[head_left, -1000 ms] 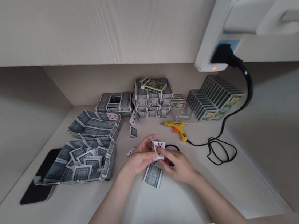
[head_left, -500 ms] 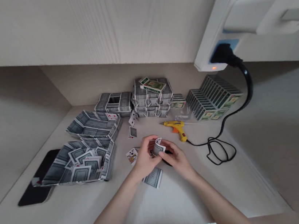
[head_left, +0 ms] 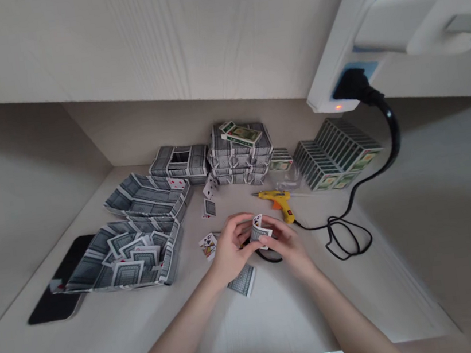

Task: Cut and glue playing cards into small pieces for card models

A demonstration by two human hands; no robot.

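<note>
A curved playing card (head_left: 261, 232) is held upright between my two hands, its patterned back towards me and its top edge curling over. My left hand (head_left: 232, 249) grips it from the left, fingers bent behind it. On the other side my right hand (head_left: 287, 246) pinches it with the thumb at its lower front. Below my hands a face-down card (head_left: 244, 281) lies on the table, and a face-up card (head_left: 207, 246) lies left of my left hand. Part of a black ring-shaped object (head_left: 270, 258) shows beneath my right hand.
Card-built trays (head_left: 168, 255) stand at left, one holding loose cards, beside a black phone (head_left: 53, 307). Card-built boxes (head_left: 240, 155) are stacked at the back. A yellow glue gun (head_left: 281, 202) lies right of centre, its black cord (head_left: 347, 237) coiled near card packs (head_left: 337, 154).
Both hands and the curved card have shifted slightly to the right. More of the black ring-shaped object now shows beneath them.
</note>
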